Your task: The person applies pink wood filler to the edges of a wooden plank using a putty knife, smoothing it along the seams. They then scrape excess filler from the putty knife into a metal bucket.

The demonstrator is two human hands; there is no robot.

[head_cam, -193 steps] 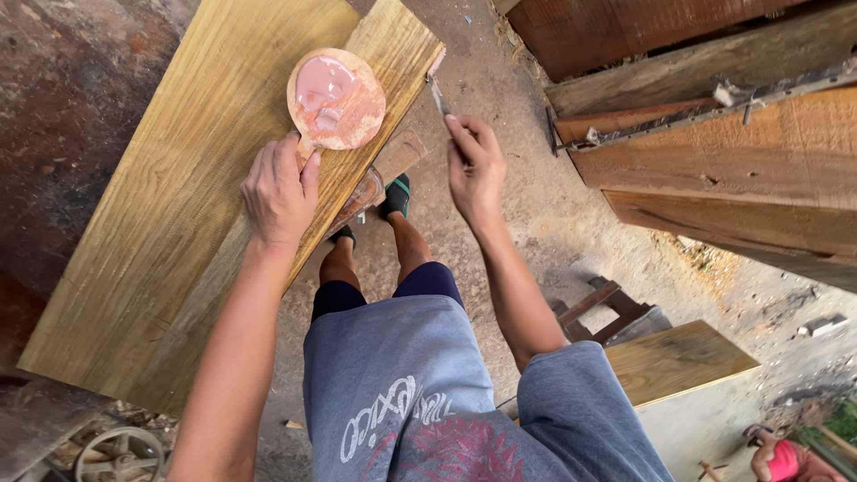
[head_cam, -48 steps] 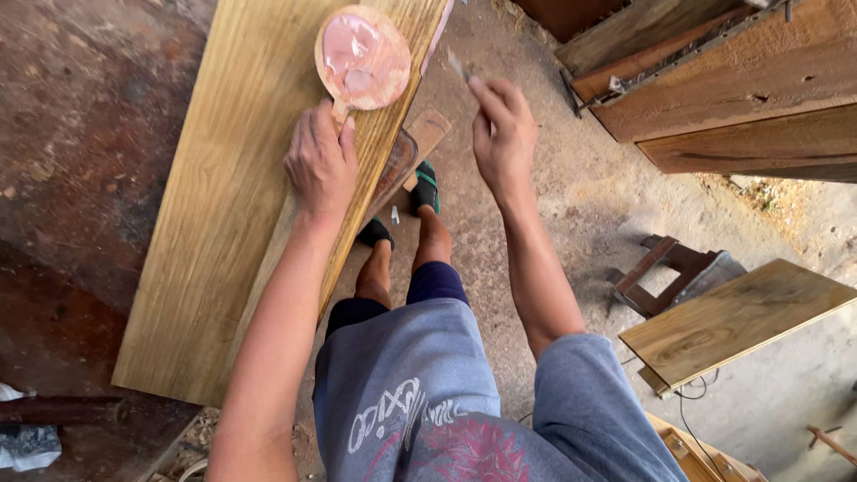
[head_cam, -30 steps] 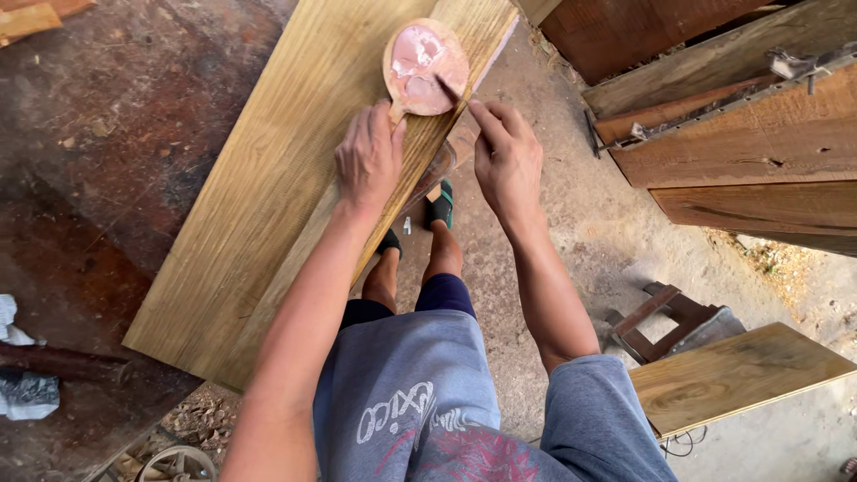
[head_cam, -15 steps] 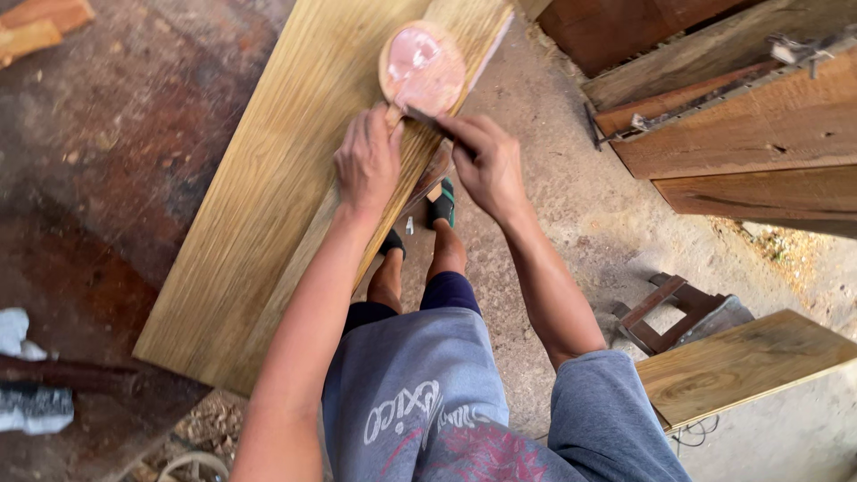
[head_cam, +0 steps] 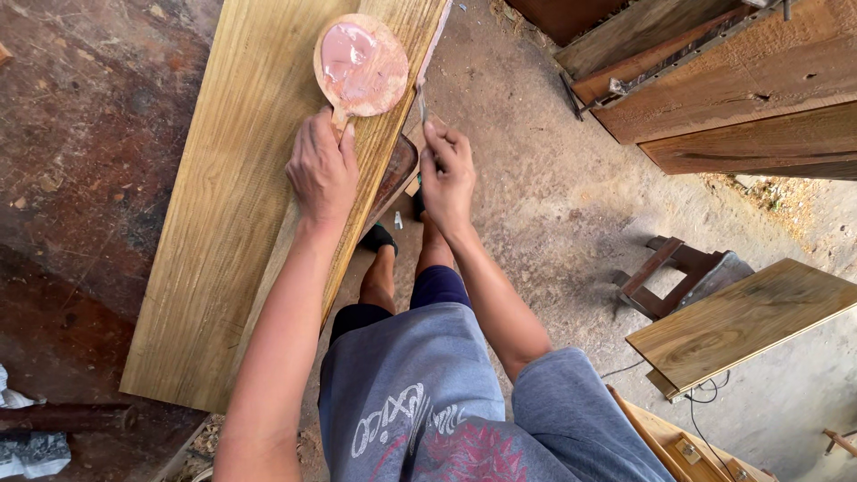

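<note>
The left hand (head_cam: 321, 170) grips the round paddle (head_cam: 361, 64) by its handle; its pink-coated disc points away, lying on the long plank (head_cam: 223, 205). The right hand (head_cam: 446, 170) pinches a thin scraper (head_cam: 421, 100), blade pointing up toward the plank's edge.

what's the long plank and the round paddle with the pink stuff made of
Plank: bare, unfinished wood, with yellowish lengthwise grain showing. Round paddle, gripped by the left hand: probably wood too, judging by its tan rim and handle, with a smooth pink paste, likely filler, smeared over its face.

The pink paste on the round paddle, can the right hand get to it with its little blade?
Probably yes. The right hand holds the blade just beside the paddle, and nothing lies between them.
</note>
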